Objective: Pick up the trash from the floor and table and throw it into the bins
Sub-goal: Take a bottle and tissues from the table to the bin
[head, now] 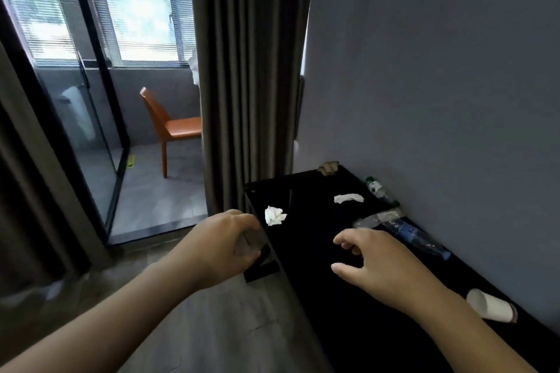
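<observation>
The grey wall (pixel 439 70) closes the whole right side, and the black tabletop (pixel 312 251) runs tight along it; open room lies only over the floor (pixel 212 327) off its left edge. A dark curtain (pixel 248 70) hangs at twelve o'clock, just past the tabletop's far left corner, with an orange chair (pixel 172 127) beyond at eleven. The left hand (pixel 222 244) hovers at the tabletop's left edge, fingers curled; whether that grip holds anything I cannot tell. The right hand (pixel 375 266) hangs over the tabletop, grip released, fingers spread. At one o'clock from it a blue-labelled bottle (pixel 409 232) lies by the wall, a second bottle (pixel 377 189) farther along. A paper cup (pixel 491 307) lies on its side at four o'clock. A crumpled tissue (pixel 275 215) sits at ten o'clock near the left edge, a flatter tissue (pixel 348 198) at twelve.
</observation>
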Demonstrator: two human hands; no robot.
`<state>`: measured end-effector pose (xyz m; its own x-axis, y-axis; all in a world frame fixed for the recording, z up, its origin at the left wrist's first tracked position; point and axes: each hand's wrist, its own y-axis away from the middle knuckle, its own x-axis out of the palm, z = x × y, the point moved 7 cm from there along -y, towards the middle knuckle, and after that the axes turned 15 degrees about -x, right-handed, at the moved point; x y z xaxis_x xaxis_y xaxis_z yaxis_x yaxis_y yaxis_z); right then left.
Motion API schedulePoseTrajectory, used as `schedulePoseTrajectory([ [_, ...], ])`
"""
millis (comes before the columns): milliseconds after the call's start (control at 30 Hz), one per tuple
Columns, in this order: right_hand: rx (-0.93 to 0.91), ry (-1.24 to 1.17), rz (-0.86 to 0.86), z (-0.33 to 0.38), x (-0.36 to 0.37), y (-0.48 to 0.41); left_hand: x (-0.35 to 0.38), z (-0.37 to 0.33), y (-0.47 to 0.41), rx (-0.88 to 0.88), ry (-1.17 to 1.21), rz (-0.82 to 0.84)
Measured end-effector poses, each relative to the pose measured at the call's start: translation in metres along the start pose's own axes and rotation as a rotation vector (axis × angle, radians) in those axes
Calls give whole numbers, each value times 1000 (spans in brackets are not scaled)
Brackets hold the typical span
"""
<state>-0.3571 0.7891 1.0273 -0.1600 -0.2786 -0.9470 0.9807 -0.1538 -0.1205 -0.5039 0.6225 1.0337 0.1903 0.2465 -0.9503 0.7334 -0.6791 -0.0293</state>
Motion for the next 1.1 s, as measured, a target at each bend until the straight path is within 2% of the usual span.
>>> schedulePoseTrajectory([
  [233, 54, -39, 18, -55, 21, -108, 15, 31, -118, -15, -5, 51],
  [500, 184, -89, 66, -104, 50, -186, 58, 69, -223, 10, -41, 178],
  [867, 486, -158, 56, -138, 93, -265, 103, 108, -376, 238, -29, 337],
  [1100, 714, -222, -31, -148, 116, -274, 159, 115, -430, 352, -137, 530],
])
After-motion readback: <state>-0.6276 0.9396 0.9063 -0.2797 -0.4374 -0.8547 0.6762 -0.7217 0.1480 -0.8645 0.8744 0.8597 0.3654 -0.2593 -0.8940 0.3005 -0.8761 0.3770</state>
